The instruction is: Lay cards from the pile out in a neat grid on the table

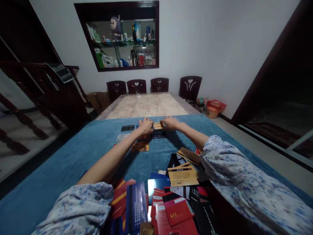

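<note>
Both my arms stretch forward over a blue cloth (73,156). My left hand (144,126) and my right hand (170,123) meet at a gold card (157,125) near the cloth's far edge, each with fingers curled on one end of it. Around it lie a black card (127,128), a white card (121,137), a dark card (158,134) and an orange card (140,147). A loose heap of cards (171,199) in red, blue, black and gold lies close to me between my sleeves.
Beyond the cloth is the bare marble tabletop (146,105), with several dark chairs (159,84) at its far end. A wall niche (122,36) holds bottles and a plush toy. A staircase (36,98) rises at left; a red basket (215,106) sits on the floor at right.
</note>
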A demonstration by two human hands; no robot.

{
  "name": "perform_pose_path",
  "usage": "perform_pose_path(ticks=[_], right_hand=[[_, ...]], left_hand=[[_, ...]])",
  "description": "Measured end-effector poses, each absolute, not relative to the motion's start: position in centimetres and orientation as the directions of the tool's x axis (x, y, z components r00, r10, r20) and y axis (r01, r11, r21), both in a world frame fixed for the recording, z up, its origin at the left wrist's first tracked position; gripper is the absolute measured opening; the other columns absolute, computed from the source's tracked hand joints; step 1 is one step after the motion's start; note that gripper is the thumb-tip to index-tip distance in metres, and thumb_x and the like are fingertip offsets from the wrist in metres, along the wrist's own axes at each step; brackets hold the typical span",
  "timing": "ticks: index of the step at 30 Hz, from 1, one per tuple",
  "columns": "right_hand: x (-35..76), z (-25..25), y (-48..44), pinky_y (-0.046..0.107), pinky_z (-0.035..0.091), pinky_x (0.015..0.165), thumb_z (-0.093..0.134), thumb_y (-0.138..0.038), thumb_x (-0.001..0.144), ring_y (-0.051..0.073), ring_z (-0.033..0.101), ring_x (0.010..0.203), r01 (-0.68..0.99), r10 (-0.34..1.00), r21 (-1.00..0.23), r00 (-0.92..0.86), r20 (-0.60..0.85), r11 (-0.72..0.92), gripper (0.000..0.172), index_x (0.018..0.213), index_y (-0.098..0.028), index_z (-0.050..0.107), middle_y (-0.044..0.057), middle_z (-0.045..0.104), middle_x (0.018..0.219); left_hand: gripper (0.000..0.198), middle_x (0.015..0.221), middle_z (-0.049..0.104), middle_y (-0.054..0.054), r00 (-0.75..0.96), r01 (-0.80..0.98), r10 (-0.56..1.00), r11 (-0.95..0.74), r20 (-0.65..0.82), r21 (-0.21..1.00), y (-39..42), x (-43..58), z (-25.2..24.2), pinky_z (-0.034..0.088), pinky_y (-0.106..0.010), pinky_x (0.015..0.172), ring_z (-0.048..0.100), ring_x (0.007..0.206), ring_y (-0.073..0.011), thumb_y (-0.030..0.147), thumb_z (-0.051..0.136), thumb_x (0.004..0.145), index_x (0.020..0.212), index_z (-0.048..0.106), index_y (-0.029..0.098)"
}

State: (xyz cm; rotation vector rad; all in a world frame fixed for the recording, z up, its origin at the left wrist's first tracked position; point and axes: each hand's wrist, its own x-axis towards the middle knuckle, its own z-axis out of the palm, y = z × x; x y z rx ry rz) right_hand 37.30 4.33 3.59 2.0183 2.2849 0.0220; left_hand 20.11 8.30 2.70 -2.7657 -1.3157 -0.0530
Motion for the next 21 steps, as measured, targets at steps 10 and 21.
perform_pose_path(ticks=[10, 21], right_hand=[[37.5, 2.4, 6.8, 0.048, 0.047, 0.092, 0.061, -0.036, 0.081, 0.036, 0.046, 0.127, 0.994, 0.99, 0.073, -0.075, -0.117, 0.084, 0.047, 0.128, -0.029, 0.061, 0.014, 0.057, 0.134], [37.8, 1.6, 9.2, 0.029, 0.049, 0.087, 0.065, -0.024, 0.077, 0.027, 0.065, 0.108, 0.98, 0.971, 0.07, -0.171, -0.169, 0.185, 0.04, 0.116, -0.02, 0.071, 0.011, 0.071, 0.118]], left_hand=[[0.027, 0.115, 0.063, -0.016, 0.614, 0.788, 0.789, -0.613, 0.007, -0.057, 10.1, 21.1, 1.6, 0.038, -0.055, 0.094, 0.041, 0.118, -0.0365, 0.017, 0.056, 0.074, 0.098, 0.068, 0.016], [0.03, 0.124, 0.059, -0.015, 0.616, 0.782, 0.786, -0.619, -0.059, -0.072, 10.9, 21.4, 1.2, 0.036, -0.054, 0.097, 0.039, 0.125, -0.0365, 0.018, 0.057, 0.075, 0.103, 0.068, 0.019]])
